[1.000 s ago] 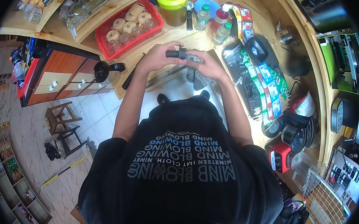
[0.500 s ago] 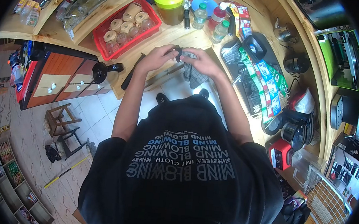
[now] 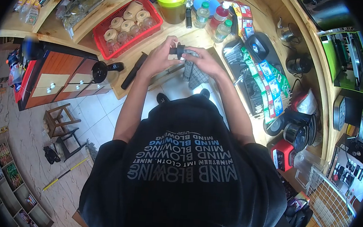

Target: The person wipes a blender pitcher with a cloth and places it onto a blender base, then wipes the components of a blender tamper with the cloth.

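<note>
Between my two hands, over the front edge of the wooden counter, is a small black cylindrical object. My left hand has its fingers curled round the left end of it. My right hand grips its right end and also holds a grey checked cloth, which hangs below the fingers. Part of the black object is hidden behind the fingers. A long black object lies on the counter to the left of my left wrist.
A red basket of lidded jars stands at the back left. Behind my hands are a yellow-lidded container, a black flashlight and several bottles. To the right, a black tray holds utensils and sachets. A black-handled pan is at left.
The black object was out in view, then mostly covered by my fingers, and now shows again between my hands. The cloth has stayed at my right hand.
</note>
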Motion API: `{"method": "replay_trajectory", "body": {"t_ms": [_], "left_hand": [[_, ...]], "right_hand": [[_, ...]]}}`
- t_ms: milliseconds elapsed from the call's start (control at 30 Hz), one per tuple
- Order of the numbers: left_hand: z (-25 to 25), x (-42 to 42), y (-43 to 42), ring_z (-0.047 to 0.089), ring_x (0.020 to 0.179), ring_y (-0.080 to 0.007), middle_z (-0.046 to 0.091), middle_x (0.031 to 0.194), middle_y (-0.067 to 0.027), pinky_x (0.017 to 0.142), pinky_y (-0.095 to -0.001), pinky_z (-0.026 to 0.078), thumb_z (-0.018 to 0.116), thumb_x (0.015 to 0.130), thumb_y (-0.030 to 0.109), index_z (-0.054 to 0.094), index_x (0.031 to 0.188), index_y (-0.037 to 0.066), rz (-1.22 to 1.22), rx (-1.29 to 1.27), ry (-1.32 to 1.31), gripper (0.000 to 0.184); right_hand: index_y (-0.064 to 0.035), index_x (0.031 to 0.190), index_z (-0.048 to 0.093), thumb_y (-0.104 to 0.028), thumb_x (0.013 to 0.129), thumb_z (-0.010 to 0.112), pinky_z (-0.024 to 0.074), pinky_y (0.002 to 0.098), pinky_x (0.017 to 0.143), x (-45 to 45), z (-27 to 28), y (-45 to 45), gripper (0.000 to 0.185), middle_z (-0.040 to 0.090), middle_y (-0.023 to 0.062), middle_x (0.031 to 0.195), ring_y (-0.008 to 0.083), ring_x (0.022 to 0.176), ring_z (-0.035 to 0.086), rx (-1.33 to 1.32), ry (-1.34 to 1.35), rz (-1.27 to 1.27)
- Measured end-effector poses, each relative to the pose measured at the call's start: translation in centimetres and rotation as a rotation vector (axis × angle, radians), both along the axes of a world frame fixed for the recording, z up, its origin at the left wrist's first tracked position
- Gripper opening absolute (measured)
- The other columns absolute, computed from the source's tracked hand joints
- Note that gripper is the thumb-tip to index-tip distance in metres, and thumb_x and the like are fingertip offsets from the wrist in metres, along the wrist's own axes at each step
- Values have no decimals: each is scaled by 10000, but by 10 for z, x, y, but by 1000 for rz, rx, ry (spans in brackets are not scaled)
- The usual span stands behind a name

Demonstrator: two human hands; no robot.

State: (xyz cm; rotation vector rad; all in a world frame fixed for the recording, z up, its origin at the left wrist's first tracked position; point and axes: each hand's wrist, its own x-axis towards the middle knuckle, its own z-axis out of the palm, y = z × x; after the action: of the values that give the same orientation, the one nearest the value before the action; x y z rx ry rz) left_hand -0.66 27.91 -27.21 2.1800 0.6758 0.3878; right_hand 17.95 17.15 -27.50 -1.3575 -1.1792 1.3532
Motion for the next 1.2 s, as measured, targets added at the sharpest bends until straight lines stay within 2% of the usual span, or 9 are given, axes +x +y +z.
{"method": "replay_trajectory", "body": {"t_ms": [133,267,333,533,767,833,933,1067,1200], "left_hand": [[-12,-3,6,605,1128,-309,604,1207,-212,950,-415,476,744,867,354,429,1431,82,-12,-305,44,701],[-6,-3,6,599,1144,-306,603,1207,-222,981,-391,464,717,887,406,466,1426,92,-47,-297,24,672],[-2,0,0,652,1000,-268,665,1119,-143,902,-384,483,758,856,362,546,1346,99,15,-131,-58,595],[1,8,-6,597,1098,-353,624,1177,-208,942,-432,458,818,772,327,560,1293,81,54,1,-100,631],[1,13,-22,607,1070,-372,626,1181,-189,917,-442,466,804,796,319,559,1300,87,89,274,-127,607],[10,11,-25,612,1117,-332,651,1160,-170,940,-425,465,760,857,320,527,1336,35,119,-82,-104,604],[9,8,-12,646,1051,-319,678,1103,-186,915,-403,476,681,932,333,482,1389,55,83,-323,40,570],[1,6,-2,669,992,-297,695,1058,-200,896,-385,484,634,972,318,452,1409,74,-1,-154,120,532],[16,6,-12,648,1020,-299,672,1083,-180,890,-396,485,726,891,297,491,1355,77,33,-204,-55,564]], "right_hand": [[-1,1191,668,-178,941,627,431,298,949,-1,-4,-1,309,698,89,1057,131,996,581,-17,-60,6],[-3,1185,667,-195,944,625,430,304,956,-3,-10,0,311,699,102,1050,144,1001,589,13,-21,5],[1,1183,665,-204,945,627,430,308,959,-3,-12,-1,317,698,107,1049,150,1003,590,5,8,-19],[8,1174,665,-248,956,636,437,302,935,1,-2,0,338,692,94,1027,146,988,585,-6,28,-62],[8,1095,698,-251,952,645,462,274,837,1,1,-1,301,684,44,945,100,892,575,-7,67,-123],[8,1079,703,-238,949,644,468,282,839,5,0,-1,284,692,51,934,106,884,585,-27,75,-121],[7,1080,702,-224,943,643,475,299,852,7,-1,-1,275,707,65,930,114,885,601,79,-69,-37],[7,1096,697,-231,954,631,476,309,871,3,7,-3,285,715,82,958,120,900,609,101,-138,-27],[15,1107,695,-264,979,618,466,302,883,1,9,-2,317,712,85,994,124,931,600,13,-25,-97]]}}
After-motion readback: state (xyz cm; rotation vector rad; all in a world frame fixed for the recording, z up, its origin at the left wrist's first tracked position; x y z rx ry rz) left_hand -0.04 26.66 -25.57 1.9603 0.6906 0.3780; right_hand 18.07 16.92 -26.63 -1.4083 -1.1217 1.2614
